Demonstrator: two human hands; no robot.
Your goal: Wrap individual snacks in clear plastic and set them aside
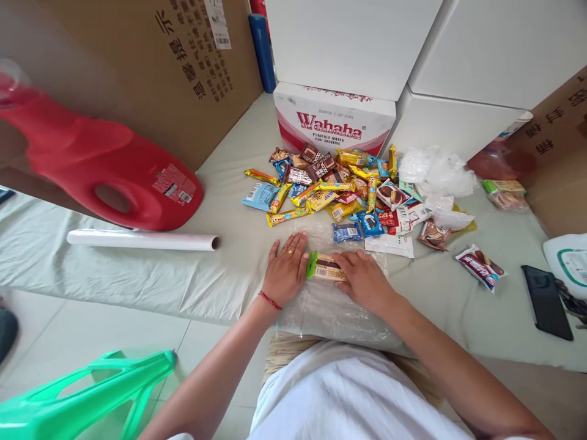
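Note:
My left hand (287,269) lies flat, fingers stretched out, on a clear plastic bag (330,311) spread on the cloth in front of me. It touches the green end of a small snack pack (324,267). My right hand (364,278) rests palm down on the other end of that pack, its fingers curled over it. Just beyond both hands lies a heap of wrapped snacks (339,186).
A white roll (142,240) and a red jug (105,165) lie to the left. A Wahaha box (332,119) and white boxes stand behind the snacks. Crumpled plastic (435,174), a loose snack (480,267) and a black phone (545,302) are right. A green stool (87,397) is at the bottom left.

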